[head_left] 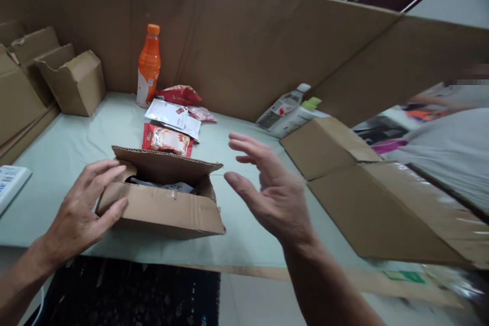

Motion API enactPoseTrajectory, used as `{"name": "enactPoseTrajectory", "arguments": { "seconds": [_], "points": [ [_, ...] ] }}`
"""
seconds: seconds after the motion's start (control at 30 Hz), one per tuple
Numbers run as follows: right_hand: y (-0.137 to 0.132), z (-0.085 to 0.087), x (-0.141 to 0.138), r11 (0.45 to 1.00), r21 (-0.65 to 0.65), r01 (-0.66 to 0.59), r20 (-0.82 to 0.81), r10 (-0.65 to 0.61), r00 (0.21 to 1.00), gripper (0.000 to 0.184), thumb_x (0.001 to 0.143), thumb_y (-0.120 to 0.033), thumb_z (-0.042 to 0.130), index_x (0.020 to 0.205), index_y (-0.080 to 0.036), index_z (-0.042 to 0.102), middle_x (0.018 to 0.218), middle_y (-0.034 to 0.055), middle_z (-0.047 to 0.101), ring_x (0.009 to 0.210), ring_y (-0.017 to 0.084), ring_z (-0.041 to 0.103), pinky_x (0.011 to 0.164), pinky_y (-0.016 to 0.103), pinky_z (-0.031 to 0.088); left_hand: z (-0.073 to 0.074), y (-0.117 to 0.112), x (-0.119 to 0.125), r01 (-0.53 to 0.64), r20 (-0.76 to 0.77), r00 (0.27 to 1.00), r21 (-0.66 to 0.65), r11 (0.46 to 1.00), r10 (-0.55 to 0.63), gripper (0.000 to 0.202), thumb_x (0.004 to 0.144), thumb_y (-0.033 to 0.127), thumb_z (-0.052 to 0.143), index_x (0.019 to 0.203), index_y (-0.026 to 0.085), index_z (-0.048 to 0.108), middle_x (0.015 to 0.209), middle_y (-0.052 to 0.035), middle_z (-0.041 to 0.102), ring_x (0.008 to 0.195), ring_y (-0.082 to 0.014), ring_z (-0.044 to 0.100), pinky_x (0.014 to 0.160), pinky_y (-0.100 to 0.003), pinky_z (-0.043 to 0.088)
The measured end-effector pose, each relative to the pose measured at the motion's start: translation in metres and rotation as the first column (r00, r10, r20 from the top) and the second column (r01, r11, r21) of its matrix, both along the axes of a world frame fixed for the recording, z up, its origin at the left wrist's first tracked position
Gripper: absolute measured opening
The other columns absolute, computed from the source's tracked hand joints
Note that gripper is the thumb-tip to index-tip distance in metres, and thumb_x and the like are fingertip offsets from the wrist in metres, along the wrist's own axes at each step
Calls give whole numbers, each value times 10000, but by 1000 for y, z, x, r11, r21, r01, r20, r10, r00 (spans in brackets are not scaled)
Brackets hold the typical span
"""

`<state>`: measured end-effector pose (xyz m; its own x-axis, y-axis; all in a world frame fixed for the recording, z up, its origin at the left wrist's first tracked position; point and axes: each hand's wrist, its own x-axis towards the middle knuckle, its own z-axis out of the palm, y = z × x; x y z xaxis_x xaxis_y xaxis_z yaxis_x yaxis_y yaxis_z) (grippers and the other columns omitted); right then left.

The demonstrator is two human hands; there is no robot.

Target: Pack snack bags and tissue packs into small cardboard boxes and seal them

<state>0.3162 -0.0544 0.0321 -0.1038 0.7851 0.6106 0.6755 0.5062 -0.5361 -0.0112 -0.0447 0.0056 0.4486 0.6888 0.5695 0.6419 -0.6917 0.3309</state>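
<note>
A small cardboard box (164,209) lies on the pale green table cover (72,142) in front of me, flaps partly open, with dark and white packets showing inside. My left hand (86,204) rests against the box's left end, thumb on its front wall and fingers over the top corner. My right hand (269,188) hovers to the right of the box, fingers spread and slightly curled, holding nothing and not touching the box.
Behind the box lie snack packets (167,138), a white pouch (173,116) and an upright orange drink bottle (148,65). Two bottles (286,111) lie at the back right. A large flattened carton (382,204) is at right, small empty boxes (72,81) at left. Cardboard walls surround the table.
</note>
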Motion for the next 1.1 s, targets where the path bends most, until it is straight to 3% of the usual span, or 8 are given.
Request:
{"name": "enactPoseTrajectory", "arguments": {
  "seconds": [0.07,0.17,0.23,0.33,0.53,0.67,0.9,1.1],
  "points": [
    [2,-5,-1,993,-75,-91,124,100,987,506,992,-401,631,1478,-285,552,1493,120,612,1387,311,565,1054,503,548,-2,0,1,-37,15,999,-8,999,37,498,1005,197,595,1475,273,450,1567,-131,423,1407,-309,523,1143,-480,504],
    [-1,-15,-4,933,-225,-279,325,342,881,543,1011,-485,592,1495,-242,554,1486,146,619,1365,321,585,1090,541,512,-7,0,-1,-35,0,999,-41,999,36,500,1003,206,586,1478,289,456,1663,-123,308,1480,-345,438,1157,-529,487],
    [-5,-20,-3,897,-285,-337,396,430,811,601,1009,-547,573,1513,-222,540,1540,167,564,1422,339,530,1126,579,467,-13,2,-3,31,-28,999,-72,997,-33,446,1007,191,540,1438,300,498,1633,-95,382,1494,-340,414,1178,-554,460],
    [-9,-21,2,880,-324,-348,431,464,774,726,968,-638,587,1554,-221,488,1600,171,491,1497,353,435,1186,615,385,-20,5,-5,114,-26,993,-98,989,-117,433,998,138,473,1392,306,534,1538,-73,506,1498,-315,404,1205,-563,423],
    [10,-22,6,848,-391,-359,456,517,724,842,893,-668,667,1598,-274,429,1707,157,305,1587,403,212,1232,672,261,-22,10,-3,112,-7,994,-77,991,-113,428,993,104,459,1367,296,536,1509,-73,517,1485,-311,406,1210,-577,396],
    [24,-29,0,785,-417,-458,398,611,685,823,894,-590,698,1609,-305,407,1743,137,195,1581,372,225,1239,615,278,-23,9,-3,88,2,996,-33,996,-88,379,1004,107,455,1329,270,564,1465,-93,549,1451,-322,446,1170,-566,434],
    [0,-25,16,820,-404,-405,393,556,733,786,875,-388,702,1597,-255,421,1712,163,272,1536,350,313,1212,592,330,-29,7,21,87,48,995,-5,996,-87,312,1045,205,438,1320,269,571,1489,-74,551,1468,-322,445,1175,-527,445],
    [-45,-38,92,932,-332,-145,405,280,870,736,955,-350,605,1637,-279,337,1676,136,367,1521,312,380,1203,529,391,-34,22,74,177,-26,984,-75,981,-179,536,1084,364,416,1605,306,300,1704,-111,275,1526,-358,364,1186,-567,447]
  ]
}}
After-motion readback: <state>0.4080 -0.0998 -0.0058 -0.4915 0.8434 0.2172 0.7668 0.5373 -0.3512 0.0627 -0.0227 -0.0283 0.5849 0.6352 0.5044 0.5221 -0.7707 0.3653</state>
